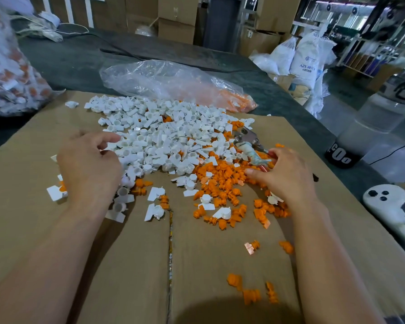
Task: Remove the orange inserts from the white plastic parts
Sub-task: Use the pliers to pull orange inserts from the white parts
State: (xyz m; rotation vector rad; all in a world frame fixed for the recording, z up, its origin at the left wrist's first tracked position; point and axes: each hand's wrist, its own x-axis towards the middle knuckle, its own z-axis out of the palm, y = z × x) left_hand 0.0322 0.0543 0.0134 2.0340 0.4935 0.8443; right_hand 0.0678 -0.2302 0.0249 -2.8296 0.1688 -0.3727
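A wide heap of white plastic parts (164,136) lies on the cardboard sheet (220,258). To its right and front spreads a pile of loose orange inserts (222,183). A few white parts with orange still in them lie near my left wrist (56,191). My left hand (89,167) hovers at the heap's left edge, fingers curled down among the white parts; I cannot see whether they pinch one. My right hand (285,176) grips the handles of metal pliers (249,141), whose jaws point up and left over the orange pile.
A clear plastic bag (168,83) holding orange pieces lies behind the heap. A large bag of unsorted parts (7,73) stands at the left. A white device (388,202) and a dark canister (341,153) sit to the right of the cardboard. Stray orange inserts (250,293) lie near the front.
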